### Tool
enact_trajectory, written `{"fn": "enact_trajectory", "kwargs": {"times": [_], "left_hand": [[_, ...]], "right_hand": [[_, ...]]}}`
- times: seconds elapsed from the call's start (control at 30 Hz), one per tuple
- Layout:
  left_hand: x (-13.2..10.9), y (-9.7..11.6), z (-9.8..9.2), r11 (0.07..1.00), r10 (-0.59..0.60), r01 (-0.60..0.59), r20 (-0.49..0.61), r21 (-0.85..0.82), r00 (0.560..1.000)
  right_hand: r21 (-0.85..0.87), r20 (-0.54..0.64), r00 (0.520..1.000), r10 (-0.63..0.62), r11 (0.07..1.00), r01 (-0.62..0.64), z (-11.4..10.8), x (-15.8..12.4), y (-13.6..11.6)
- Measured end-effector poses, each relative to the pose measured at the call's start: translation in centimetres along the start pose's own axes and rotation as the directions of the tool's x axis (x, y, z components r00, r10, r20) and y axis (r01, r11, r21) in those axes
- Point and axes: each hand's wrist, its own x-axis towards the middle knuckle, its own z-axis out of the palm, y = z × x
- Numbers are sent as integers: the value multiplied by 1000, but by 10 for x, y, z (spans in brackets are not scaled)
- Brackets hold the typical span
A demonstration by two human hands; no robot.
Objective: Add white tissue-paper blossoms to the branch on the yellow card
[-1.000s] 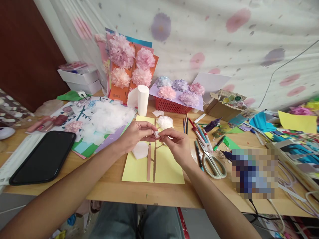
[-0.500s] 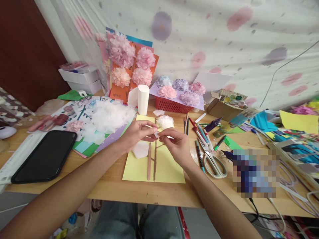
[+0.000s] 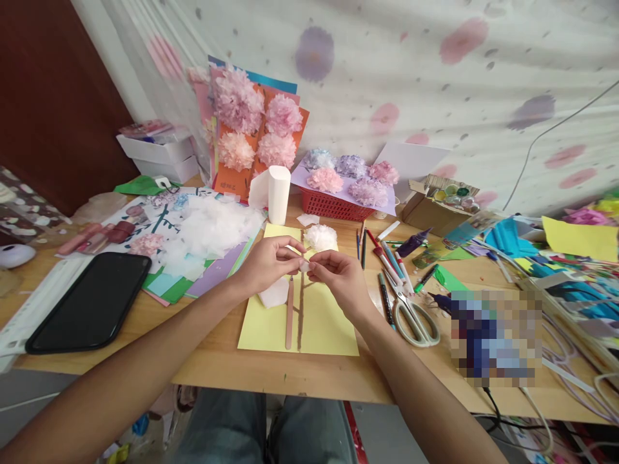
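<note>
Between the fingertips of my left hand point(image 3: 271, 261) and my right hand point(image 3: 341, 277) is a small piece of white tissue paper point(image 3: 304, 265). Both hands pinch it above a yellow sheet of paper point(image 3: 329, 322). A brown drawn stem point(image 3: 300, 316) runs down the sheet, and a wooden stick point(image 3: 289, 319) lies beside it. Just beyond my right hand a fluffy white paper flower point(image 3: 321, 237) rests at the sheet's top. A white tissue piece point(image 3: 273, 293) lies below my left hand, partly hidden by it.
Scissors point(image 3: 416, 319), pens point(image 3: 387, 299) and a partly blurred glue gun point(image 3: 442, 303) lie to the right. At left are a black tablet point(image 3: 89, 303) and a pile of white tissue pieces point(image 3: 207, 225). A white bottle point(image 3: 278, 196) and a red basket point(image 3: 333, 205) stand behind.
My fingertips have shifted slightly on the small white tissue piece, and my right hand's fingers are a little more curled. The things on the table stay in place.
</note>
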Motion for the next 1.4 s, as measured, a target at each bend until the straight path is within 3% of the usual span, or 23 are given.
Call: {"fn": "enact_trajectory", "kwargs": {"times": [0.33, 0.6, 0.8, 1.1, 1.4], "left_hand": [[0, -1, 3, 999, -11, 10, -25, -40, 1000], [1, -11, 5, 994, 88, -85, -45, 71, 995], [-1, -6, 5, 999, 26, -26, -22, -27, 999], [1, -10, 7, 998, 25, -26, -34, -49, 999], [0, -4, 5, 974, -75, 74, 2, -215, 997]], "right_hand": [[-141, -68, 989, -132, 982, 122, -1, -1, 4], [-282, -4, 959, -285, 920, 272, 3, -7, 1], [-312, -39, 951, -308, 908, 281, 2, -7, -1], [-302, 48, 945, -323, 897, 322, 4, -11, -4], [-440, 72, 893, -445, 789, 429, 1, -13, -7]]}}
